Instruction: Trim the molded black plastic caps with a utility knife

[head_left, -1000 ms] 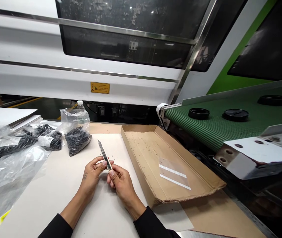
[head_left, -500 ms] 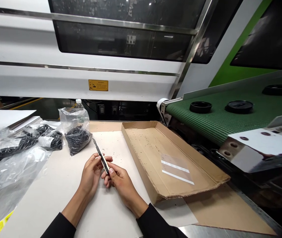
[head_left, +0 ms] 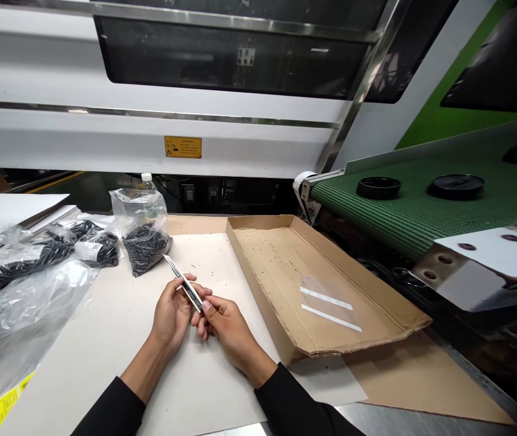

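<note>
A slim utility knife is held between my two hands above the white-covered table, its tip pointing away from me and to the left. My right hand pinches the near end between thumb and fingers. Around the middle of the handle, my left hand grips it with the thumb on top. Beyond the knife tip stands a clear plastic bag of small black parts. To the right of my hands is a shallow cardboard tray with a clear plastic piece bearing two white strips in it.
More bags of black parts lie at the left, beside clear plastic sheeting. A green conveyor belt carries several round black parts at the right, with a metal bracket at its near side. Small black specks dot the table and tray.
The knife has rolled and tilted further left in my hands. The whole view has shifted slightly, and both hands keep their hold.
</note>
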`<action>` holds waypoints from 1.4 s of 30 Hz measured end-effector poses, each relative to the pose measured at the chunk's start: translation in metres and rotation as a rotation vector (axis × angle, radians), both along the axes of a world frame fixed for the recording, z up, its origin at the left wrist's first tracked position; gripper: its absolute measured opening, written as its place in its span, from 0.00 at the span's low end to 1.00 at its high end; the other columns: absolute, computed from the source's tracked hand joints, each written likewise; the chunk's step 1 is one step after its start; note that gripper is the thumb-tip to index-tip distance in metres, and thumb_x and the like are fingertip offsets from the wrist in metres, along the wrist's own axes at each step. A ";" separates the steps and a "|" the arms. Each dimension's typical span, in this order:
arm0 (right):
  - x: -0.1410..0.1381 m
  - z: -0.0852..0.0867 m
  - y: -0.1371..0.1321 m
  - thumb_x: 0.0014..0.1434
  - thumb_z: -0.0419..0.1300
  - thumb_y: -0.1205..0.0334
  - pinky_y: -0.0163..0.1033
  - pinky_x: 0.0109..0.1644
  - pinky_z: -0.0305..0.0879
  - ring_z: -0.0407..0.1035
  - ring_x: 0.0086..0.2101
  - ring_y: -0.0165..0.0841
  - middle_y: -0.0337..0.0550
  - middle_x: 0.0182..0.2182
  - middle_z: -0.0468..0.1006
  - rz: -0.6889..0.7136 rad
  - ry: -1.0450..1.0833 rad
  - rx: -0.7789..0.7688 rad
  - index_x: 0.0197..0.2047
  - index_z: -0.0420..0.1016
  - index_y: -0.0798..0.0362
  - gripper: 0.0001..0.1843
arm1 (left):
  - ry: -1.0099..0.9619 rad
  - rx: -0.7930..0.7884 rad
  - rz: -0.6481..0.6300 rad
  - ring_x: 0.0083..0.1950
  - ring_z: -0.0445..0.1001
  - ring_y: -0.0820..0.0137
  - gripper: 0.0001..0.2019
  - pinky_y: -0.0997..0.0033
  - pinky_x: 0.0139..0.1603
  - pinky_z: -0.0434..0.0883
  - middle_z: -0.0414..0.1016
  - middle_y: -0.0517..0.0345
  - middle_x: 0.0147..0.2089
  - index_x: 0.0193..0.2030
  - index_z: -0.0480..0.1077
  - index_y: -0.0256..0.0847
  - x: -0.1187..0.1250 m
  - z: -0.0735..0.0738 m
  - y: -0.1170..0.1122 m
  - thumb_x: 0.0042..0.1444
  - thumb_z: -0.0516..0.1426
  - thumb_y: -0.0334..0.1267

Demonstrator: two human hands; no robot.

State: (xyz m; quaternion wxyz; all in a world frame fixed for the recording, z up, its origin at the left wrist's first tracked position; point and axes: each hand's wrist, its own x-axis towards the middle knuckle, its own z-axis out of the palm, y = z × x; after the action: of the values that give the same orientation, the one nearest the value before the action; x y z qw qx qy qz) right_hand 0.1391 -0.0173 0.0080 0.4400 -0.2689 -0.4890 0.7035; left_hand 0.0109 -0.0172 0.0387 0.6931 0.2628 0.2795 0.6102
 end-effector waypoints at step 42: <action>-0.001 0.008 -0.005 0.61 0.62 0.48 0.32 0.28 0.66 0.69 0.25 0.27 0.50 0.31 0.77 0.040 0.081 -0.088 0.37 0.72 0.62 0.21 | -0.025 -0.079 -0.020 0.14 0.61 0.74 0.12 0.74 0.08 0.62 0.72 0.56 0.29 0.45 0.65 0.39 -0.001 -0.005 0.005 0.61 0.52 0.45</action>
State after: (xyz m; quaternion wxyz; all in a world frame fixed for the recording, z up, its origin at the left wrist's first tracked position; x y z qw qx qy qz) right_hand 0.1386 -0.0223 0.0159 0.4332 -0.2496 -0.4445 0.7433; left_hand 0.0095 -0.0122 0.0338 0.7125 0.2304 0.2918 0.5951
